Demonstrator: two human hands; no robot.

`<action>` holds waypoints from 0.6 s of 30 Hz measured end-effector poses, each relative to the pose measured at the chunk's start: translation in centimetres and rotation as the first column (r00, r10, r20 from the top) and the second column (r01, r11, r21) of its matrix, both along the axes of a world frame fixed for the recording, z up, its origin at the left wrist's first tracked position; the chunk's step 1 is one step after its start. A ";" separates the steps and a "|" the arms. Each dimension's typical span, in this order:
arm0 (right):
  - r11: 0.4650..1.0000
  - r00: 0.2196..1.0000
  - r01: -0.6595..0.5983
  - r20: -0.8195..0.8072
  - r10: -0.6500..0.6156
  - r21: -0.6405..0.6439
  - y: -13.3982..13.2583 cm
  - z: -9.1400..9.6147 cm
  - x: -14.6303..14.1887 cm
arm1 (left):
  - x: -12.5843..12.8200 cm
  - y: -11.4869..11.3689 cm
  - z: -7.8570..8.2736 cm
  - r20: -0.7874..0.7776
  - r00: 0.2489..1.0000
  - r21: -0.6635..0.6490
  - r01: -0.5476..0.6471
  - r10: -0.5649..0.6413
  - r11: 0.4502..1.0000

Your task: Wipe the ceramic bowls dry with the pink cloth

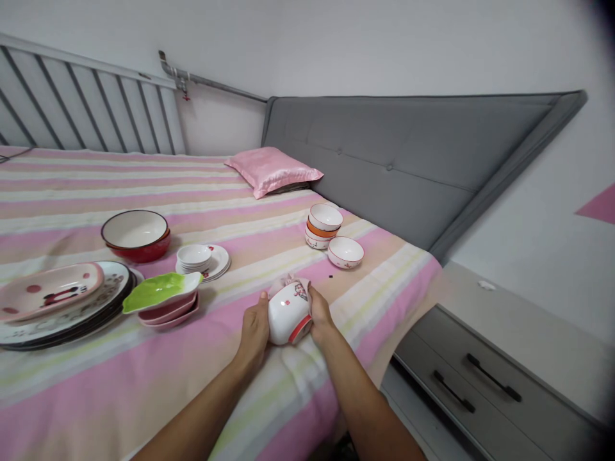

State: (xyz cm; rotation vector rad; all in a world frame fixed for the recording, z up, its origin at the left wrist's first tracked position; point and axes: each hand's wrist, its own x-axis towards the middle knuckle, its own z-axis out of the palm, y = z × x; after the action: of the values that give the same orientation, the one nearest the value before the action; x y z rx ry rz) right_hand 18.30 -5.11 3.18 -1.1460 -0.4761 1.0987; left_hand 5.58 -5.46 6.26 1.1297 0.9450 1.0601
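White porcelain bowl (284, 317) tilts between the left hand (254, 325) and right hand (321, 314), both gripping its sides, red-banded foot toward the right wrist. Stacked bowls (323, 228) stand beyond the grip; striped bedspread (96, 397) spreads leftward, bed edge (387, 346) near rightward.

White bowl tipped on its side, pale cloth at its rim

The bowl (283, 320) is white, glossy and rounded, with a red band around its foot. A small red mark sits on its wall, and a dark and pinkish printed figure shows higher up to the right. It is tilted, base toward the lower right, mouth turned away, between the left hand (254, 325) and the right hand (321, 315), over the striped bedspread (283, 390). The cloth (277, 286), pale pink and crumpled, bunches along the bowl's far edge; the rest is hidden.
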 end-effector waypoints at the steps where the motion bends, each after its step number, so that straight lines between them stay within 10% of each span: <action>1: 1.000 1.000 0.007 0.030 -0.008 0.025 -0.1 0.2 -0.1 | 0.0 0.0 0.1 0.001 1.000 0.006 -0.009 0.009 1.000; 5: 0.962 0.843 -0.054 0.528 -0.100 0.269 -1.1 1.8 -0.5 | 0.0 0.2 -0.3 0.008 0.999 0.007 -0.031 0.031 0.999; 8: 0.947 0.450 -0.162 0.874 -0.181 0.279 -2.3 3.3 -1.6 | -0.3 0.6 -1.1 0.014 1.000 0.013 -0.008 0.008 1.000; 13: 0.956 -0.081 -0.213 0.972 -0.221 0.199 -3.5 4.3 -4.0 | -0.7 1.4 -2.7 0.095 0.995 0.056 0.008 -0.013 0.998; 18: 0.963 -0.081 -0.158 0.969 -0.231 0.217 -3.0 4.3 -3.4 | -0.4 1.8 -2.4 0.138 0.987 0.000 0.085 -0.084 0.996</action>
State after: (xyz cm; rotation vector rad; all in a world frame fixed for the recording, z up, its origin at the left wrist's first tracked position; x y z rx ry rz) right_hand 14.91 -8.10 7.49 -1.5720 -1.7612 -0.2469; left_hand 5.23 -3.70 3.86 1.0681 0.7840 1.0511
